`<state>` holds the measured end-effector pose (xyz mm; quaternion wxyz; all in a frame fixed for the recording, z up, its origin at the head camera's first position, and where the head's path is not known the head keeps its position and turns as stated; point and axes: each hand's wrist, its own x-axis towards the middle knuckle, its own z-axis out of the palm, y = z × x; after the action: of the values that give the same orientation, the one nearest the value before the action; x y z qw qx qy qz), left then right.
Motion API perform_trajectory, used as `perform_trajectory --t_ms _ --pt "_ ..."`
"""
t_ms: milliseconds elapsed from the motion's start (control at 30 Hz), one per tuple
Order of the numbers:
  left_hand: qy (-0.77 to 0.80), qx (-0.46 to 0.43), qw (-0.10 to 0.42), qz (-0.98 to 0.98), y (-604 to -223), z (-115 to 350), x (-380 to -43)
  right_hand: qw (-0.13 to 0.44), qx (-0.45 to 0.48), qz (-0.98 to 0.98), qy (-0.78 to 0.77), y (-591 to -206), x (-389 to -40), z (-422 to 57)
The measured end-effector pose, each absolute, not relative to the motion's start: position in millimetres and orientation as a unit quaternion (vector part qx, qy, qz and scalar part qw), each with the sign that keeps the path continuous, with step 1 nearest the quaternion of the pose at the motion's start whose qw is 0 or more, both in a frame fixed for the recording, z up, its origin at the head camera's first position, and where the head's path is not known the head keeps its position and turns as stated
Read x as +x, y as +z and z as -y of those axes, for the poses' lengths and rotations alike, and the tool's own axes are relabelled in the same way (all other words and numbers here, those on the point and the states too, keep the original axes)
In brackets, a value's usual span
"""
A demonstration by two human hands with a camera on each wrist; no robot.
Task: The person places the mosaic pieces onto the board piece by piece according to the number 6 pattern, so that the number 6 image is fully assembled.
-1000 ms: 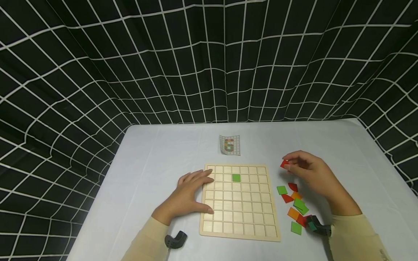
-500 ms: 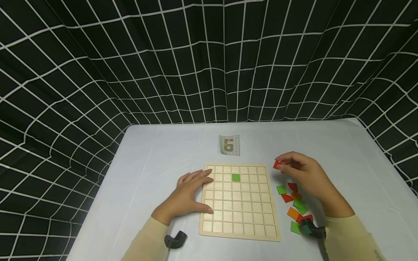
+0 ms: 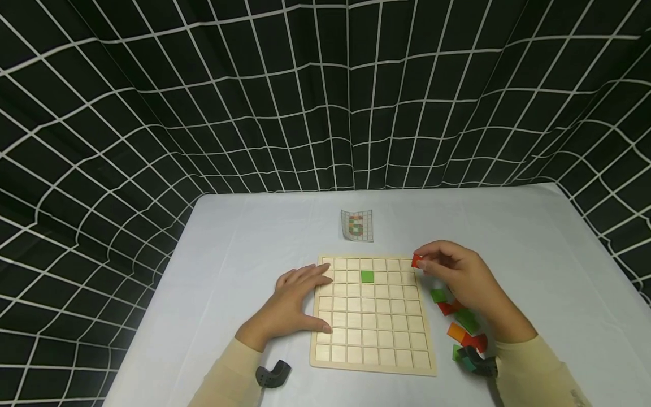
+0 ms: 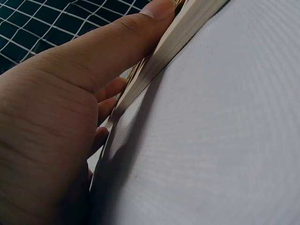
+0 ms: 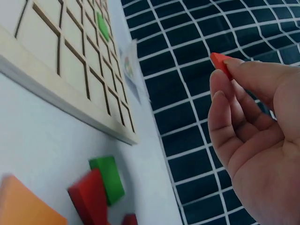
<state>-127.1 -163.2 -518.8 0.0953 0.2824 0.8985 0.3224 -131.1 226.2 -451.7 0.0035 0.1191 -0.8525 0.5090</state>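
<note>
A wooden grid board [image 3: 377,323] lies on the white table, with one green square tile [image 3: 367,276] in a cell of its second row from the back. My left hand [image 3: 290,310] rests on the board's left edge, fingers spread and thumb apart; in the left wrist view the thumb [image 4: 117,44] lies along the wooden rim. Between thumb and fingertips, my right hand [image 3: 460,276] pinches a red tile [image 3: 416,260] over the board's back right corner. The right wrist view shows that red tile [image 5: 220,64] raised, partly covered by the fingers.
Loose green, red and orange tiles [image 3: 456,332] lie scattered and partly overlapping right of the board, some hidden under the right forearm. Behind the board is a small paper card [image 3: 357,226] with a coloured grid pattern. A black curtain [image 3: 325,113] with white lines surrounds the table.
My right hand has moved left with the red tile, from above the table right of the board to the board's back right corner. My left hand has stayed in place.
</note>
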Motion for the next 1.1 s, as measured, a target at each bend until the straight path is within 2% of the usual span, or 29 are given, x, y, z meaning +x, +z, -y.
perform_trajectory --t_ms 333,1100 --pt "0.320 0.277 0.096 -0.901 -517 163 -126 0.002 0.155 0.852 0.501 -465 -134 -210" --pt "0.320 0.278 0.098 -0.901 -518 162 -127 -0.042 0.112 0.861 0.495 -486 -137 -184"
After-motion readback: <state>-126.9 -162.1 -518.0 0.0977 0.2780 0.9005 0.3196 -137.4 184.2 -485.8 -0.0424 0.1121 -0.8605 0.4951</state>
